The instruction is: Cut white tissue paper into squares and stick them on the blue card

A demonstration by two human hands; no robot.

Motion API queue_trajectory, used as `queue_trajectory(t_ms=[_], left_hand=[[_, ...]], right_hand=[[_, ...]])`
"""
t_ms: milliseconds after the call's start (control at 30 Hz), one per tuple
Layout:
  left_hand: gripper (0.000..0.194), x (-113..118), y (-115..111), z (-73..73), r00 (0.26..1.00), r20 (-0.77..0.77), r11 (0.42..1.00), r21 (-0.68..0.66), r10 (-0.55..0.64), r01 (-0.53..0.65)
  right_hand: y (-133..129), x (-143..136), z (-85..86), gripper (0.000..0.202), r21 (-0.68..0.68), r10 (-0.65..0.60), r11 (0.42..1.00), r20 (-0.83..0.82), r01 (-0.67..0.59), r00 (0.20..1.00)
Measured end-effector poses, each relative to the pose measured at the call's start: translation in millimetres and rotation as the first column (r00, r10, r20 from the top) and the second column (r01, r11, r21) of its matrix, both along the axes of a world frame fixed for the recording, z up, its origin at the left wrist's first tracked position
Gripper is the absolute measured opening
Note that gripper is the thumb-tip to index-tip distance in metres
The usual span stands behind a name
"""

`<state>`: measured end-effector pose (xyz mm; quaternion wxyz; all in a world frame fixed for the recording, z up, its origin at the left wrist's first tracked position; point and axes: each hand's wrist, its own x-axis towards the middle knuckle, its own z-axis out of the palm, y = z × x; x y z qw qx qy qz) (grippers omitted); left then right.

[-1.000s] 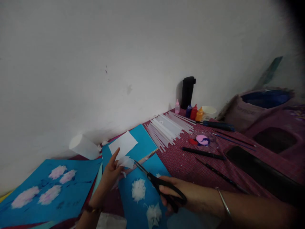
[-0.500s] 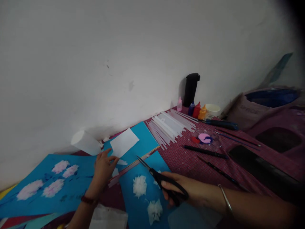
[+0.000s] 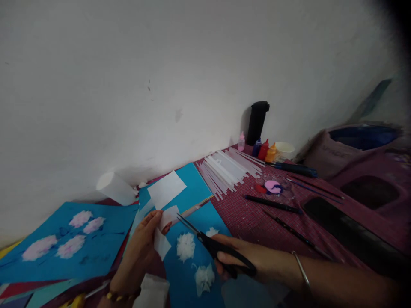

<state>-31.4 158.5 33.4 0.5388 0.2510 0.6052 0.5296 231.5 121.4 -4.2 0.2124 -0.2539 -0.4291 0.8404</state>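
Observation:
My left hand (image 3: 146,235) pinches a thin piece of white tissue paper (image 3: 162,244), which hangs down below the fingers and spreads to their right. In my right hand (image 3: 234,254) is a pair of black-handled scissors (image 3: 205,243), fingers through the loops. The blades are slightly parted, their tips close beside the upper edge of the tissue. Under the scissors lies a blue sheet (image 3: 183,282) bearing white crumpled tissue flowers (image 3: 185,247). A white paper sheet (image 3: 167,189) rests on another blue board (image 3: 197,184) behind my left hand.
A blue sheet with pink-white flowers (image 3: 73,246) lies left, near a white roll (image 3: 115,188). White strips (image 3: 224,171), paint bottles (image 3: 263,149), a black flask (image 3: 257,123), a paint puddle (image 3: 272,186), a marker (image 3: 272,204) and brushes (image 3: 295,233) occupy the right side. A wall stands behind.
My left hand has picked up the piece of tissue paper and brought it toward the scissors. The scissors have shifted slightly left.

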Motion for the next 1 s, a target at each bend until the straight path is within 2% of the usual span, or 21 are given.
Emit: queue_trajectory(t_ms=[167,333,567,767,867,1000], left_hand=[[0.043,11,-11,-7.1,0.997,0.069,0.999,-0.022,0.024,-0.023],[0.053,13,-11,-8.2,1.000,0.005,1.000,0.012,0.010,-0.010],[0.053,5,-16,-23.6,0.991,-0.092,0.995,0.026,-0.099,0.101],[0.073,6,-13,-19.4,0.965,-0.179,0.981,-0.009,-0.193,0.194],[0.073,6,-5,-17.7,0.957,-0.183,0.972,0.017,-0.226,0.233],[0.075,9,6,-14.5,0.958,-0.178,0.972,0.029,-0.225,0.233]], right_hand=[[-7,3,-0.4,0.061,-0.049,0.023,0.999,0.002,-0.023,1.000],[-9,-1,4.6,0.064,-0.098,0.016,0.995,0.062,-0.010,0.998],[-3,-16,4.9,0.065,-0.003,-0.021,1.000,0.087,0.021,0.996],[2,-21,0.7,0.066,-0.012,0.007,1.000,0.105,-0.006,0.994],[5,-21,1.0,0.073,-0.061,0.003,0.998,0.098,0.003,0.995],[9,-22,3.7,0.070,-0.091,-0.045,0.995,0.075,0.052,0.996]])
